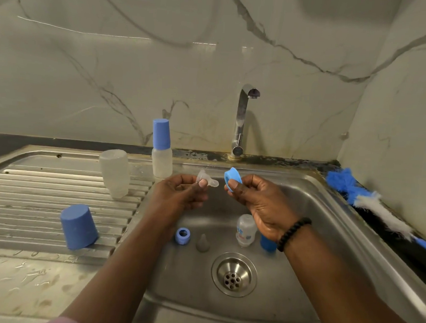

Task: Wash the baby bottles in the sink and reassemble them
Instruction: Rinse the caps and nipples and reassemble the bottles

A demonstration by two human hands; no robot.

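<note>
Hands raised over the sink, side by side, a small gap between them. Left hand pinching a clear teat between thumb and fingers, tip of the teat pointing right toward the other hand. Right hand curled round a blue ring, thumb pressed on its near face; ring and teat close but apart. Black bead bracelet on the right wrist.

Down in the basin, near the drain: a second blue ring lying on its side, a greyish teat just beside it, a small clear bottle with print on it (partly behind the right hand), and a blue cap mostly hidden under the wrist.

On the ribbed draining board to the left: a blue cap upside down near the front, a clear bottle turned mouth down farther back. At the back edge of the sink, an assembled bottle with its blue cap on, standing upright. Tap behind the basin, no water visible from it. Bottle brush with blue and white bristles lying along the right-hand ledge by the wall. Marbled wall panels behind.
</note>
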